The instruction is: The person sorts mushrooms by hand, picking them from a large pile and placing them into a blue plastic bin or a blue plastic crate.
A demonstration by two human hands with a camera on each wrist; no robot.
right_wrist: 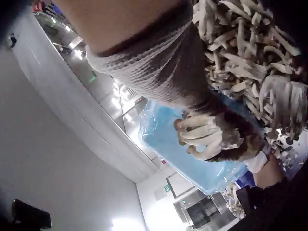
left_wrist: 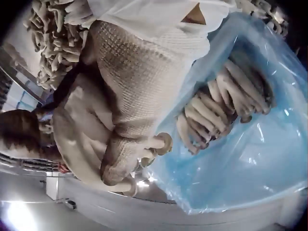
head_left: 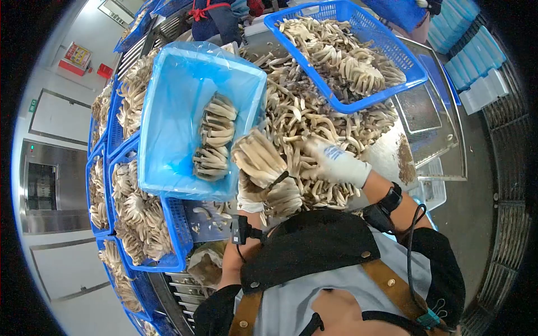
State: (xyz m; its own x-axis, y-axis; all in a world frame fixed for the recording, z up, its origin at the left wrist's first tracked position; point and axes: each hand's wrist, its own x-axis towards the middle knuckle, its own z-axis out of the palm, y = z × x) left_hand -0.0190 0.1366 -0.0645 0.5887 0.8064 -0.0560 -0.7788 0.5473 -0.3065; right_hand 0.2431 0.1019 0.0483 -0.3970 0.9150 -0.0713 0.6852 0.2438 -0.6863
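My gloved left hand [head_left: 250, 201] grips a bunch of long pale-stemmed mushrooms [head_left: 259, 158] just right of a blue lined crate [head_left: 154, 129]. In the left wrist view, the glove's [left_wrist: 139, 82] fingers curl round the bunch. Inside the crate, several mushroom bunches [head_left: 216, 134] lie in a row against its right side. My gloved right hand [head_left: 339, 162] is low over the heap of loose mushrooms [head_left: 314, 123], its fingertips among the stems. Its fingers are blurred, and I cannot tell whether they pinch a mushroom.
A blue basket [head_left: 336, 106] full of mushrooms sits across the heap at the back right. More filled blue baskets [head_left: 179, 241] line the left side. Metal mesh trays [head_left: 431, 117] stand at the right. Another person [head_left: 216, 22] is beyond the table.
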